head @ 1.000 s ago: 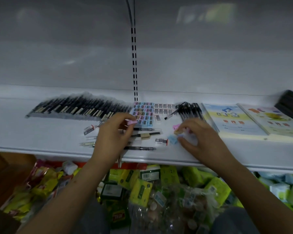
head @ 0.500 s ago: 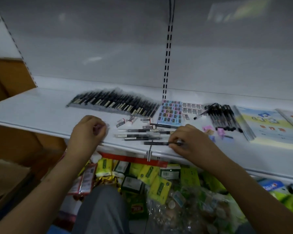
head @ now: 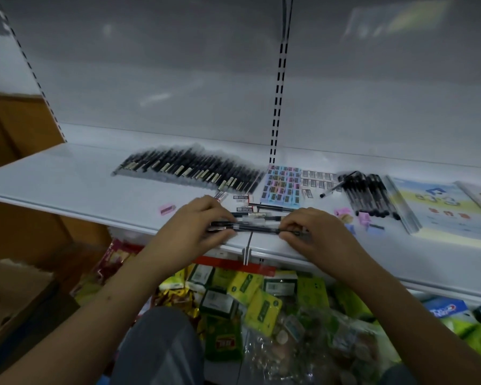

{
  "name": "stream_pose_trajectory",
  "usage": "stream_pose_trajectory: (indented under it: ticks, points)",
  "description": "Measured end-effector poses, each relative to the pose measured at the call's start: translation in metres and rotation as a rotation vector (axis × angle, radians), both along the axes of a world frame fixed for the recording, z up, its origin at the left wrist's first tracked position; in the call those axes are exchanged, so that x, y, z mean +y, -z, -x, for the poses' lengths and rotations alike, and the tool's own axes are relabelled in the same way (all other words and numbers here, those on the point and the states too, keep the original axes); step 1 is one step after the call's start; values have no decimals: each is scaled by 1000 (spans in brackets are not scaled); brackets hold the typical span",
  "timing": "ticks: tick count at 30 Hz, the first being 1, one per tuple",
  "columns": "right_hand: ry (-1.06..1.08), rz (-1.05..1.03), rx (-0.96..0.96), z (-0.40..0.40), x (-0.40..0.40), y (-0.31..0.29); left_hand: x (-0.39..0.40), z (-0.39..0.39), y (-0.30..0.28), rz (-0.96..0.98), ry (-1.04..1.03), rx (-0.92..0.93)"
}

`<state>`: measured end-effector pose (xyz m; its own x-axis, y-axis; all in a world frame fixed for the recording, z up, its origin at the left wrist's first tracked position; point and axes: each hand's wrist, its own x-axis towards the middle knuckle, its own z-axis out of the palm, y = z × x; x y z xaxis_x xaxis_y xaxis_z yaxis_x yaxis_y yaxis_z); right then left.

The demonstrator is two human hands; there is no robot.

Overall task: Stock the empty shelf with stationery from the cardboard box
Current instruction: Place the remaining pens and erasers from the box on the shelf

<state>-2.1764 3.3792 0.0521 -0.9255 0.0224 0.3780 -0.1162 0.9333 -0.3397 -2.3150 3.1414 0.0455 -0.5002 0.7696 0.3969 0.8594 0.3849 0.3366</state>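
Observation:
On the white shelf [head: 67, 179] near its front edge lies a small bunch of loose black pens [head: 257, 226]. My left hand [head: 197, 223] pinches the bunch's left end and my right hand [head: 314, 232] pinches its right end. Behind them a long row of black pens [head: 189, 169] runs along the shelf. Right of that row lies a block of coloured erasers [head: 282, 184], then small white erasers [head: 315, 177] and another group of black pens [head: 370, 194]. A pink eraser [head: 167, 209] lies alone left of my left hand. The cardboard box [head: 14, 298] is at lower left.
Booklets [head: 439, 207] lie flat at the shelf's right end. Small pink and blue erasers [head: 364, 218] are scattered right of my right hand. Green and yellow packets [head: 247, 290] fill the shelf below. A slotted upright [head: 279, 79] runs up the back panel.
My left hand came in from the shelf's left and took the pens' left end; a pink eraser now lies where it was. My right hand stays on the right end. The loose pens are bunched together.

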Motion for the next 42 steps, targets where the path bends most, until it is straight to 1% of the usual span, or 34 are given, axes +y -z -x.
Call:
stream_pose_trajectory:
  ticks: [2, 5, 7, 9, 10, 12, 14, 16, 18, 20, 21, 22, 26, 31, 34, 37, 38, 40, 42]
  points:
    - [20, 76, 36, -2, 0, 0, 3, 5, -3, 29, 25, -54]
    - [62, 276, 177, -6, 2, 0, 7, 10, -14, 120, 30, -117]
    - [115, 505, 251, -9, 6, -4, 12, 10, -23, 220, 40, -143]
    - [159, 785, 280, -11, 10, -8, 19, 6, -29, 311, 56, -147]
    - [178, 879, 294, -11, 11, -10, 23, 4, -31, 351, 67, -143]
    - [198, 962, 313, -13, 13, -12, 26, 0, -33, 426, 91, -141]
    - [166, 1036, 341, -15, 15, -13, 25, -2, -36, 464, 103, -135]
    - [84, 1192, 382, -18, 17, -13, 18, -2, -43, 394, 83, -135]
    - [10, 1369, 410, -19, 22, -13, 9, 3, -47, 227, 23, -166]
    - [-56, 1480, 431, -18, 28, -10, 6, 12, -46, 85, -51, -159]
    - [-85, 1506, 432, -17, 31, -8, 6, 16, -44, 55, -80, -153]
    - [-108, 1512, 425, -16, 33, -7, 7, 19, -42, 61, -101, -152]
    - [-149, 1485, 350, -13, 32, -5, 16, 22, -31, 244, -150, -79]
    - [-140, 1495, 324, -13, 30, -7, 20, 23, -31, 263, -169, -32]
    - [-134, 1459, 384, -17, 25, -15, 9, 27, -41, 221, -178, -43]
    - [-119, 1445, 491, -16, 11, -39, 0, 28, -46, 80, -191, -81]
    - [-60, 1385, 502, -15, 6, -49, 0, 26, -45, 39, -197, -93]
    - [75, 1132, 453, -12, 0, -71, 1, 22, -41, -27, -204, -152]
    - [83, 831, 285, -11, -4, -92, 4, 18, -37, -98, -199, -249]
